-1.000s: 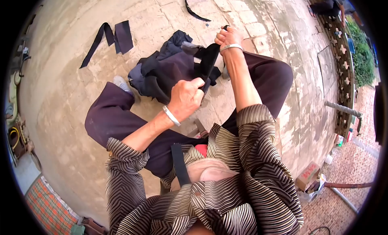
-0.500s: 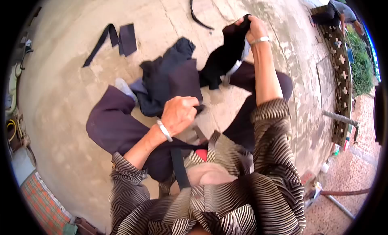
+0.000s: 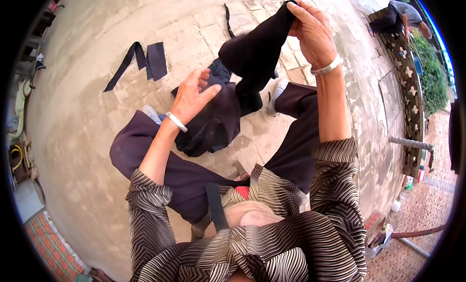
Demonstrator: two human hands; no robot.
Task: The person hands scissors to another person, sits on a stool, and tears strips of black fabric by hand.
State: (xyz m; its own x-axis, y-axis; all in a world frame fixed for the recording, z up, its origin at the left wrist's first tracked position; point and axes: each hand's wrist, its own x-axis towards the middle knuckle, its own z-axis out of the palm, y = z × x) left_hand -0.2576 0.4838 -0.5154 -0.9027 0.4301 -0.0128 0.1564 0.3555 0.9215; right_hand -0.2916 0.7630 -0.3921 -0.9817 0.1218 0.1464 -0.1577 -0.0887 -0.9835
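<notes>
One limp black cloth piece (image 3: 259, 46) is pinched at its upper corner by the thumb and fingers of the right hand (image 3: 315, 39), over one rumpled dark fabric pile (image 3: 208, 129), its layers uncountable; gripped by one edge only, it could be dropped or snagged. The left hand's (image 3: 191, 98) fingers are spread, released. On the paving (image 3: 77, 122), one flat dark rectangle (image 3: 156, 62), one bent black strip (image 3: 121, 70) and one thin black strip (image 3: 228, 21) are counted.

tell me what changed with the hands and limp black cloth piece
The right hand has moved up and forward, raising the limp black cloth piece. The left hand, earlier a fist on black cloth, has let go, opened and moved forward. The flat, dark cloth strips stayed put.
</notes>
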